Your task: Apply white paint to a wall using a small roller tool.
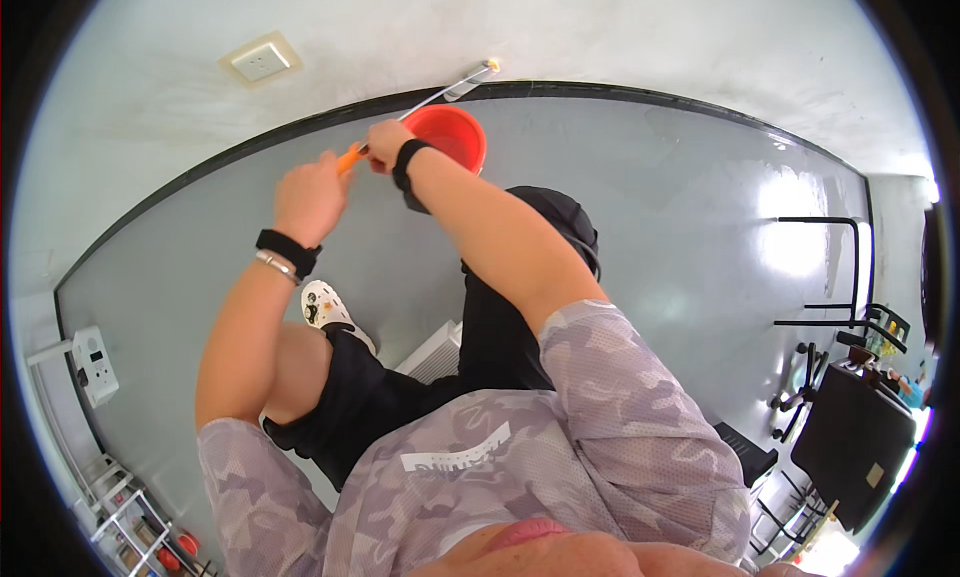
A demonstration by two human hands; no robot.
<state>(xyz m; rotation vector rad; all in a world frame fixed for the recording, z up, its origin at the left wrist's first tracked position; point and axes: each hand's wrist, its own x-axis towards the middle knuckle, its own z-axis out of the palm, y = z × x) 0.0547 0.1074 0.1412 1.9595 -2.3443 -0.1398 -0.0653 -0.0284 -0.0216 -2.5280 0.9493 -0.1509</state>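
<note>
Both of my hands grip a paint roller with an orange handle (350,158) and a thin metal rod. My left hand (311,197) is closed around the rear of the handle. Farther forward, my right hand (388,144) is closed where the handle meets the rod. The pale roller head (466,83) rests against the foot of the white wall, at the dark skirting. Just beyond my right wrist stands a red bucket (455,132) on the floor, partly hidden by that hand and forearm. What it holds is hard to make out.
A wall socket (262,61) sits on the wall ahead at the left. A white power strip (94,366) is at the far left, above a white rack (140,532). Black metal frames (850,267) and a dark chair (850,447) stand at the right on the grey floor (680,227).
</note>
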